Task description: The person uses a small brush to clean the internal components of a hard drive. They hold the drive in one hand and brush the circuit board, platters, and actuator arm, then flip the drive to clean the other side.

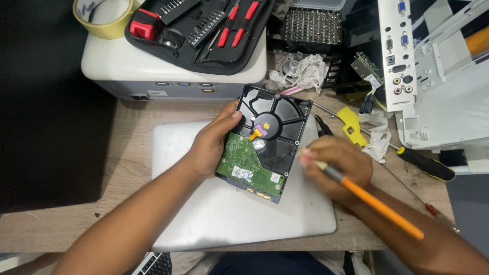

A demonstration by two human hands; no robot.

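Observation:
My left hand (pixel 211 145) grips a black hard drive (pixel 275 122) by its left edge, tilted above a closed silver laptop (pixel 229 214). The drive's underside faces up, showing a green circuit board (pixel 244 165) and a small orange ribbon at the centre. To the drive's right, my right hand (pixel 338 165) holds a brush with an orange handle (pixel 379 206). The bristle end points at the drive's right edge and is blurred.
A white box-shaped device (pixel 122 63) at the back carries a black tool kit with red-handled tools (pixel 201 25) and a roll of tape (pixel 104 18). At right lie a white open casing (pixel 438 76), a yellow-tipped screwdriver (pixel 425 165), crumpled tissue (pixel 379 140) and black pliers (pixel 322 126).

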